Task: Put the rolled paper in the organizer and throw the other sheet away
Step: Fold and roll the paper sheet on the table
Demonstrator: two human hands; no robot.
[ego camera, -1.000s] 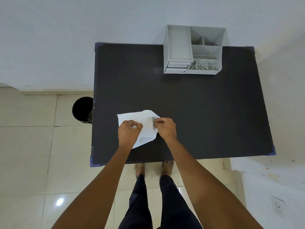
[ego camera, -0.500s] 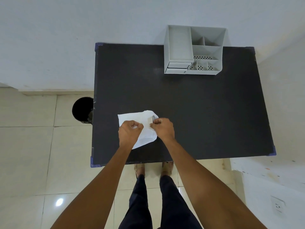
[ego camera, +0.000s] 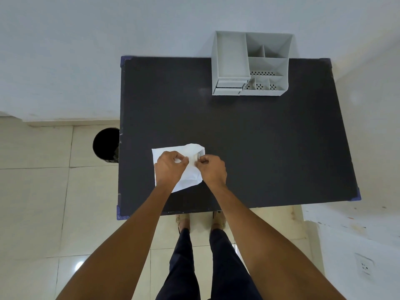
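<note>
A white sheet of paper (ego camera: 190,177) lies on the near left part of the black table (ego camera: 259,148), its right edge curled over into a partial roll. My left hand (ego camera: 171,168) rests on the sheet with its fingers pinching it. My right hand (ego camera: 211,169) pinches the curled edge at the sheet's right side. The two hands almost touch. The grey organizer (ego camera: 251,63) stands at the table's far edge, with a tall left compartment, two small drawers and several smaller bins. I see only this one sheet.
A black round bin (ego camera: 106,145) stands on the tiled floor against the table's left edge. A white wall runs behind the table. A white surface with a wall socket (ego camera: 364,266) is at the right. My legs and feet are below the table's near edge.
My right hand has moved left towards my left hand, rolling the sheet's right edge further over. The left hand has hardly moved.
</note>
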